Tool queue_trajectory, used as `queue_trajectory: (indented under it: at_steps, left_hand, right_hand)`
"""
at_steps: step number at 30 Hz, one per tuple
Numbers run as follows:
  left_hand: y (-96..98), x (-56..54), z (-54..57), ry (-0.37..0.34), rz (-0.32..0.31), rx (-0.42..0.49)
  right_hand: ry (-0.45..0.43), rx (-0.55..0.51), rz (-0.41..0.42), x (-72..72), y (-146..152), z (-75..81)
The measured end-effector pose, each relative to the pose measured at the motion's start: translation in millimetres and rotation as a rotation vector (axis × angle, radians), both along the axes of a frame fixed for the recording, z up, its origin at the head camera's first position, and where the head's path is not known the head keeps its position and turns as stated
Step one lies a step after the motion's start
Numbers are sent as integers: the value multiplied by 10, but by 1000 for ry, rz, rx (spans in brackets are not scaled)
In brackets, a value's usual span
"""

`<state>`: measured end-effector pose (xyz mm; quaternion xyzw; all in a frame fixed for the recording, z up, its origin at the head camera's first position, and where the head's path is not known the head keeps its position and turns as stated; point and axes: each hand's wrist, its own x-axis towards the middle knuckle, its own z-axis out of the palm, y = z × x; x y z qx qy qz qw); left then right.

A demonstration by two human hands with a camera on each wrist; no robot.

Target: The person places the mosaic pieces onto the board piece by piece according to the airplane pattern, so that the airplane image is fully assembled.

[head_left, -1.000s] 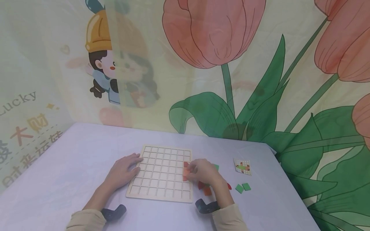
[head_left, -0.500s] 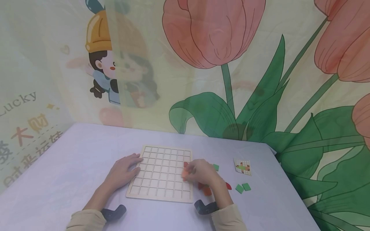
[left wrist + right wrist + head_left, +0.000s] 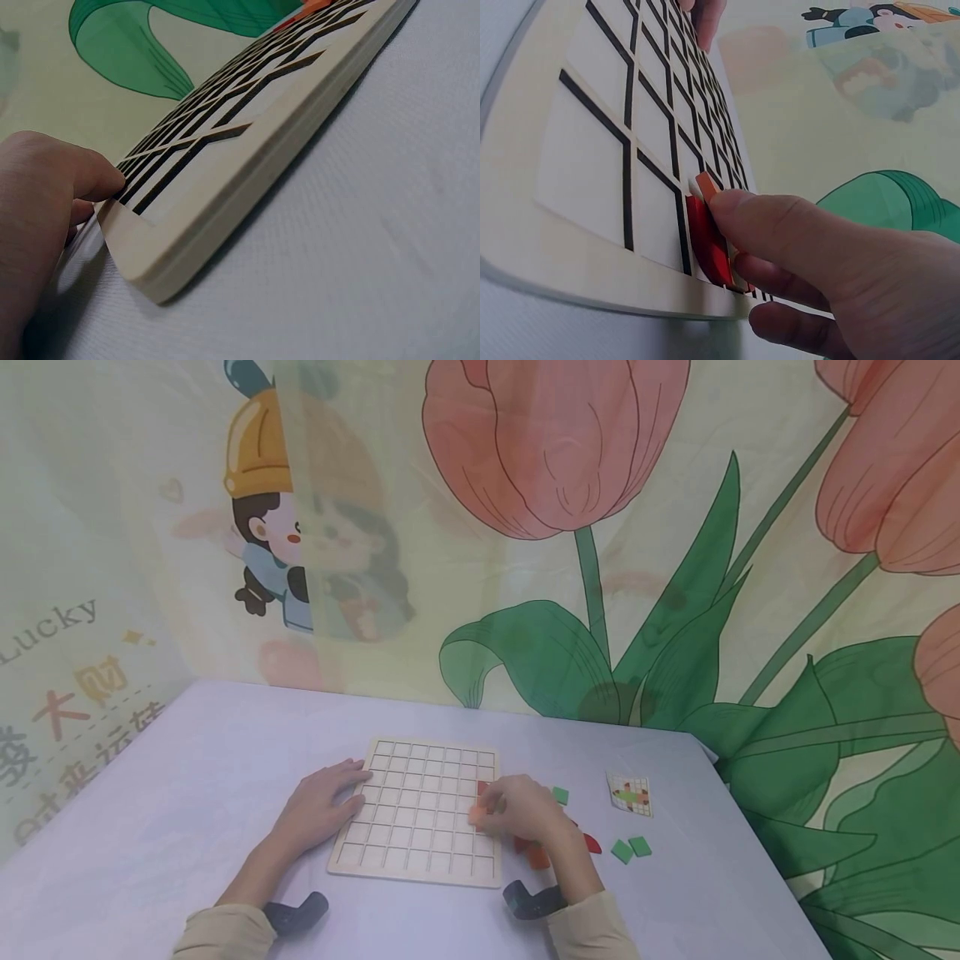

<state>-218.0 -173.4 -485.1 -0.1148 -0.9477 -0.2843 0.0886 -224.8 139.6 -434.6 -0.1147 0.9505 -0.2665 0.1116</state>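
Observation:
A wooden grid board (image 3: 412, 858) lies flat on the white table. My left hand (image 3: 318, 806) rests along its left edge, the fingertips and thumb touching the frame. Over the right-hand column, my right hand (image 3: 525, 810) pinches an orange tile (image 3: 706, 184) between thumb and fingers, the tile tilted up on its edge. Directly beside it, a red piece with a curved edge (image 3: 709, 244) sits in a cell of that column. Another red piece (image 3: 482, 787) shows a little farther up the same column, partly covered by the fingers.
Right of the board lie loose pieces: an orange tile (image 3: 538, 857), a red curved piece (image 3: 592, 843) and several green tiles (image 3: 622, 851). A small printed card (image 3: 632, 795) with a coloured grid pattern lies behind them. A patterned cloth (image 3: 360, 668) hangs at the table's back edge.
The orange tile in my right hand has shifted slightly left and toward me over the board's right column. My left hand has stayed in place.

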Motion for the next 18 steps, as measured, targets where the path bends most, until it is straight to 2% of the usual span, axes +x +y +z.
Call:
queue_trajectory:
  at_steps: [5,10,18]
  left_hand:
    - [-3,0,-5,8,-3,3]
    - [0,-1,-4,9,-2,5]
    - [4,15,20,-3,2,16]
  right_hand:
    - [-4,-14,25,6,0,3]
    - [27,16,68,5,-18,2]
    - [9,30,64,17,-43,-2]
